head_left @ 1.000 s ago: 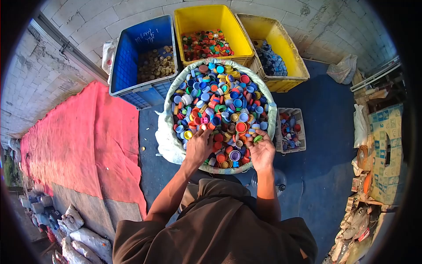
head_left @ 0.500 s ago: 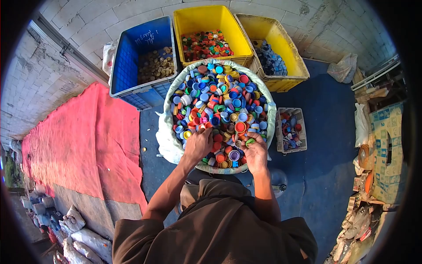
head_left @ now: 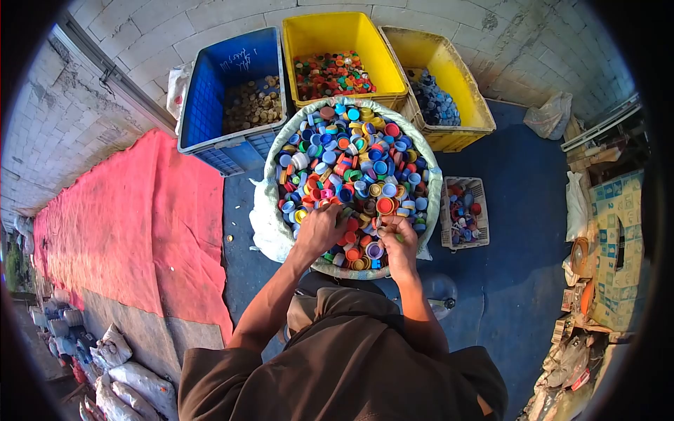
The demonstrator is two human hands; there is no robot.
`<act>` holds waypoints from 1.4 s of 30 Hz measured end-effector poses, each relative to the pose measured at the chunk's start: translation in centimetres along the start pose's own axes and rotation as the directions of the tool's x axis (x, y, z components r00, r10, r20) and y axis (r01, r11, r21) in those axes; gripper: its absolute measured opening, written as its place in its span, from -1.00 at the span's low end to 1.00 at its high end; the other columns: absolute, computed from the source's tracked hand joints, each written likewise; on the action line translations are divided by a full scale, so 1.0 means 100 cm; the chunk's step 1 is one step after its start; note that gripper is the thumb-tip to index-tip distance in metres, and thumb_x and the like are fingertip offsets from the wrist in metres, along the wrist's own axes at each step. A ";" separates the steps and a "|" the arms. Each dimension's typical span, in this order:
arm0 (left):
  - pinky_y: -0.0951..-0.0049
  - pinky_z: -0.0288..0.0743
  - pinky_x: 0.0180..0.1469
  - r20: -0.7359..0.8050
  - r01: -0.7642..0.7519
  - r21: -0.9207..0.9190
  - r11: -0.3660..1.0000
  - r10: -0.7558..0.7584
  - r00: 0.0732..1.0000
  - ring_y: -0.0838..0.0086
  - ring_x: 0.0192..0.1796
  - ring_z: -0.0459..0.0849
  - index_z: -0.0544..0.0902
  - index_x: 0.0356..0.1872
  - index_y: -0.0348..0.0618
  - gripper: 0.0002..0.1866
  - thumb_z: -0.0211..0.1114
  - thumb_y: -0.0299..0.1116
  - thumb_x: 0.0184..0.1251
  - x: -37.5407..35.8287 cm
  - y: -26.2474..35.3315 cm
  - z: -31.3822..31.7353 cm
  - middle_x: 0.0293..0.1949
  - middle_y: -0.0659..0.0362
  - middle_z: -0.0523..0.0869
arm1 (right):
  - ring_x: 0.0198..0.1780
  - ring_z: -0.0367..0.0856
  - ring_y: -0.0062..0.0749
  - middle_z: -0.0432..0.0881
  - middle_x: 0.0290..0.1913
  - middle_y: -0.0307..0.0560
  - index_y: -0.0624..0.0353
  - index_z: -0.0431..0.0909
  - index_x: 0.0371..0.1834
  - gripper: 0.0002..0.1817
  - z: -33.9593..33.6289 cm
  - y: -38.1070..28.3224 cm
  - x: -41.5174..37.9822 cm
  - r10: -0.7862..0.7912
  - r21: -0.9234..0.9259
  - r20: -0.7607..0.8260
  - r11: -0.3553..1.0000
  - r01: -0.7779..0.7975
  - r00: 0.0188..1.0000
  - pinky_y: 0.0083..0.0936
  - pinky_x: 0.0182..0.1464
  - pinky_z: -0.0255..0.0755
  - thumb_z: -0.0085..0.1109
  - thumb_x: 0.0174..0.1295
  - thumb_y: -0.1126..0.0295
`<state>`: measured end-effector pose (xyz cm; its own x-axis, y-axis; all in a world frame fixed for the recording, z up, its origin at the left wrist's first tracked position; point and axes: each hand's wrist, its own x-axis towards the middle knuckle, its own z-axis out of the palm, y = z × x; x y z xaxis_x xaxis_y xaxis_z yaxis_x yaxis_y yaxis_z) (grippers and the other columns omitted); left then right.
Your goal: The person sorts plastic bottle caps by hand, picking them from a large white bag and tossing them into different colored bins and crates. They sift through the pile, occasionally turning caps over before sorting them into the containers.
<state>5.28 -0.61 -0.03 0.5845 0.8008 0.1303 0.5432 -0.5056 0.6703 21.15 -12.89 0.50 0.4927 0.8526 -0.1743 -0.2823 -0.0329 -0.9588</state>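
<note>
A large round sack (head_left: 435, 189) with a rolled pale-green rim is full of mixed plastic bottle caps (head_left: 351, 154) in many colours. My left hand (head_left: 321, 230) reaches into the caps at the near left, its fingers curled down among them; anything in its fingertips is hidden. My right hand (head_left: 401, 249) is closed over the near right part of the pile. A green bottle cap (head_left: 399, 238) shows partly between its fingers, and its fingertips touch caps beside a red one (head_left: 385, 205).
Behind the sack stand a blue crate (head_left: 203, 105) with tan caps, a yellow crate (head_left: 344, 35) with red, orange and green caps, and another yellow crate (head_left: 456, 77) with blue caps. A small white basket (head_left: 481, 231) holds caps at right. A pink cloth (head_left: 126, 224) covers the left floor.
My right hand has shifted a little left and its fingers have closed more, so less of the green bottle cap shows. My left hand stays nearly in place.
</note>
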 end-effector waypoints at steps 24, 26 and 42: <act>0.63 -0.06 -0.59 0.581 0.593 -0.804 -0.037 -0.261 0.771 0.74 -0.62 0.13 0.54 -0.40 -0.03 -0.64 0.17 0.02 0.47 -0.030 0.041 -0.024 -0.63 0.47 0.25 | -0.06 0.71 -0.49 0.68 0.09 0.10 0.29 0.38 0.29 -0.37 0.038 -0.012 -0.005 -0.519 -0.470 0.344 0.626 0.622 0.783 -0.65 -0.24 0.53 0.40 0.13 0.50; 0.63 -0.05 -0.59 0.571 0.583 -0.811 -0.036 -0.262 0.778 0.74 -0.63 0.14 0.54 -0.40 -0.03 -0.64 0.17 0.01 0.47 -0.030 0.042 -0.023 -0.63 0.48 0.25 | -0.23 0.68 -0.57 0.69 0.06 0.09 0.29 0.39 0.27 -0.36 0.037 -0.005 -0.006 -0.527 -0.486 0.307 0.629 0.607 0.792 -0.67 -0.33 0.49 0.41 0.09 0.55; 0.66 0.08 -0.62 0.489 0.433 -0.871 -0.231 -0.334 0.806 0.66 -0.57 0.35 0.55 -0.13 -0.09 -0.64 0.01 -0.01 0.48 -0.034 0.018 -0.024 -0.50 0.33 0.53 | -0.09 0.70 -0.30 0.65 0.06 0.06 0.22 0.43 0.22 -0.49 -0.021 -0.022 0.016 -0.461 -0.662 -0.084 0.688 0.296 0.883 -0.53 -0.29 0.52 0.29 0.17 0.61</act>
<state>2.83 -3.44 2.49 0.5841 0.6572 -0.4764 -0.3975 0.7433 0.5380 24.28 -12.58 1.90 0.6345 0.7245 0.2691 0.4969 -0.1157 -0.8601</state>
